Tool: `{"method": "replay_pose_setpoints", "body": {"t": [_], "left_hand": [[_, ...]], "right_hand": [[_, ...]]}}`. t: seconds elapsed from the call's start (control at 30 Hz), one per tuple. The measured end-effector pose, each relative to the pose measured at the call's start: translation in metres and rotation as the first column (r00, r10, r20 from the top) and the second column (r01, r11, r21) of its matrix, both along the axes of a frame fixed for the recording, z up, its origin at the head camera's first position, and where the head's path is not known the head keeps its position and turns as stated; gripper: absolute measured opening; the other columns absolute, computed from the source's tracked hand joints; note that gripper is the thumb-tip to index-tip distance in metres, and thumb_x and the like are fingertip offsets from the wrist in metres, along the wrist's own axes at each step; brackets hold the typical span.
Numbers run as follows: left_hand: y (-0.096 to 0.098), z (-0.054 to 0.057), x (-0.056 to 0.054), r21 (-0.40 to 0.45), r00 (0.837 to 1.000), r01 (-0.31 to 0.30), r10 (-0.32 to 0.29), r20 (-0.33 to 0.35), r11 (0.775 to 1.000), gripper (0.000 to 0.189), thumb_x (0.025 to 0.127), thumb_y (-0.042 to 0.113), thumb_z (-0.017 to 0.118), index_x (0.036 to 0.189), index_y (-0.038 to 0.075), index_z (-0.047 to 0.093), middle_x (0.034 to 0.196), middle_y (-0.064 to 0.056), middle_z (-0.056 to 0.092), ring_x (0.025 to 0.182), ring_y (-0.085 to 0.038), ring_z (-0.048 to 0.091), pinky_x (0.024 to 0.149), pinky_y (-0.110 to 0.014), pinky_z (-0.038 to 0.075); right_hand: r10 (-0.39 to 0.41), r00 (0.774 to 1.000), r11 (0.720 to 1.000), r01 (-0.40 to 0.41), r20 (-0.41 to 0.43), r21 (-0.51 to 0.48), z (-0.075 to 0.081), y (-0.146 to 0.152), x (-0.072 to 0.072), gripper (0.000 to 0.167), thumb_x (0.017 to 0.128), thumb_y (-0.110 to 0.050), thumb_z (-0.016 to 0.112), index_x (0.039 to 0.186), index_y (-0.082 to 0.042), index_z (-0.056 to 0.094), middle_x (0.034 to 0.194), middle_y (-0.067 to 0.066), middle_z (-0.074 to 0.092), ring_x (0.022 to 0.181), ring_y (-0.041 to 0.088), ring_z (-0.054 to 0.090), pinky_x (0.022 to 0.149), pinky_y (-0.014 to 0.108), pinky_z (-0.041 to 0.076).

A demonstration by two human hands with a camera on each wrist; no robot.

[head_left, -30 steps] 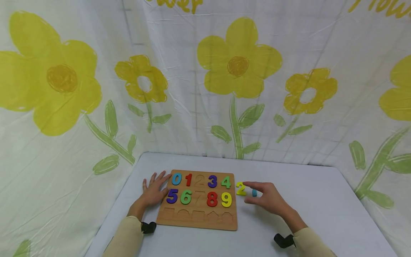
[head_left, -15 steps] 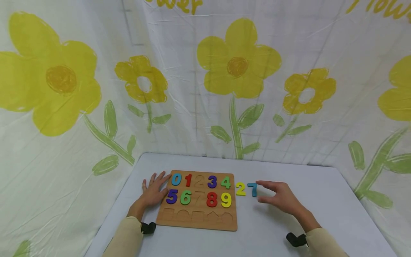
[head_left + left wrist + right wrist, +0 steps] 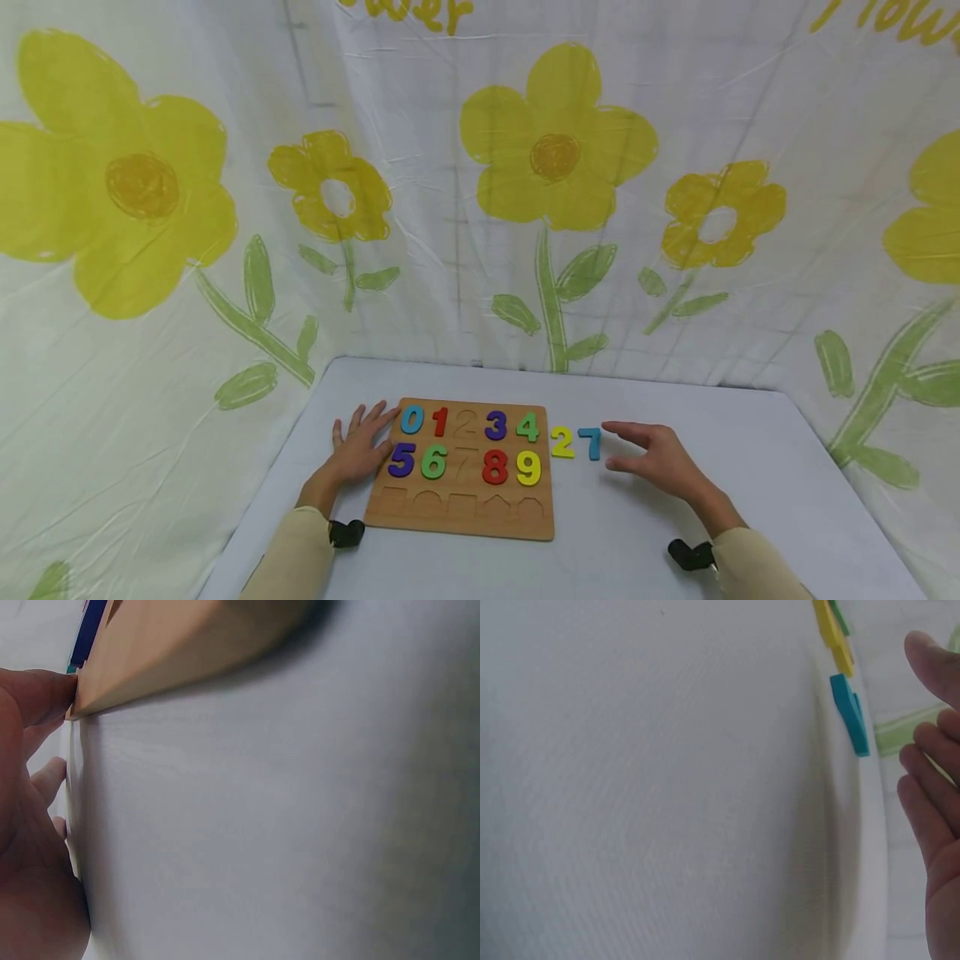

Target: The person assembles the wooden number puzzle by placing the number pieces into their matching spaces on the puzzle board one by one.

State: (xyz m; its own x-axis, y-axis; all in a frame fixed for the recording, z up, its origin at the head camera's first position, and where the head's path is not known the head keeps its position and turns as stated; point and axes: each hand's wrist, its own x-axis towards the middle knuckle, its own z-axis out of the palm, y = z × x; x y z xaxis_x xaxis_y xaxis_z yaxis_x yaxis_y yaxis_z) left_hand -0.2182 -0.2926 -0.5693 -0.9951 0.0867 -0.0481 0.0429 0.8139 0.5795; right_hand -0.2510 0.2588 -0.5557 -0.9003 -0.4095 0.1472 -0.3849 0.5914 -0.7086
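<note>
A wooden number puzzle board (image 3: 459, 525) lies on the white table, with colored digits in its two upper rows. The 2 and 7 recesses are bare wood. My left hand (image 3: 358, 450) rests spread at the board's left edge; in the left wrist view its thumb (image 3: 45, 694) touches the board's side. Right of the board lie a yellow number 2 (image 3: 562, 442) and, beside it, a blue number 7 (image 3: 590, 443). My right hand (image 3: 660, 458) hovers just right of the 7, thumb and fingers apart, holding nothing. The right wrist view shows the blue 7 (image 3: 850, 716) apart from the fingers.
The white table (image 3: 750, 467) reaches back to a hanging white curtain (image 3: 427, 292) printed with yellow flowers. A black wrist camera (image 3: 347, 533) sits on the left wrist, and another black camera (image 3: 690, 556) on the right.
My right hand has moved right, away from over the yellow 2 and blue 7, uncovering the 7. Over the last half second it has barely shifted. The left hand has stayed in place.
</note>
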Motion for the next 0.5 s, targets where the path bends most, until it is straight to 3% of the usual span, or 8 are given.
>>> {"method": "replay_pose_setpoints", "body": {"t": [0.23, 0.5], "left_hand": [[0.001, 0.001, 0.001, 0.013, 1.000, -0.001, 0.001, -0.019, 1.000, 0.063, 0.105, 0.020, 0.062, 0.165, 0.010, 0.048, 0.178, -0.027, 0.028, 0.165, -0.059, 0.005, 0.124, -0.082, -0.013], [0.001, 0.003, -0.001, -0.019, 1.000, -0.003, 0.004, 0.026, 1.000, 0.063, 0.107, 0.020, 0.060, 0.168, 0.013, 0.045, 0.180, -0.023, 0.025, 0.167, -0.056, 0.001, 0.124, -0.081, -0.015]], "right_hand": [[0.002, 1.000, 0.999, -0.001, 0.019, -0.032, -0.009, -0.004, -0.006, 0.065, 0.087, -0.033, 0.095, 0.143, -0.009, 0.073, 0.144, 0.006, 0.075, 0.137, 0.037, 0.068, 0.111, 0.056, 0.055], [-0.008, 1.000, 1.000, 0.008, 0.024, -0.013, -0.016, -0.007, -0.014, 0.065, 0.086, -0.029, 0.095, 0.143, -0.008, 0.073, 0.144, 0.006, 0.075, 0.138, 0.034, 0.068, 0.112, 0.047, 0.056]]}}
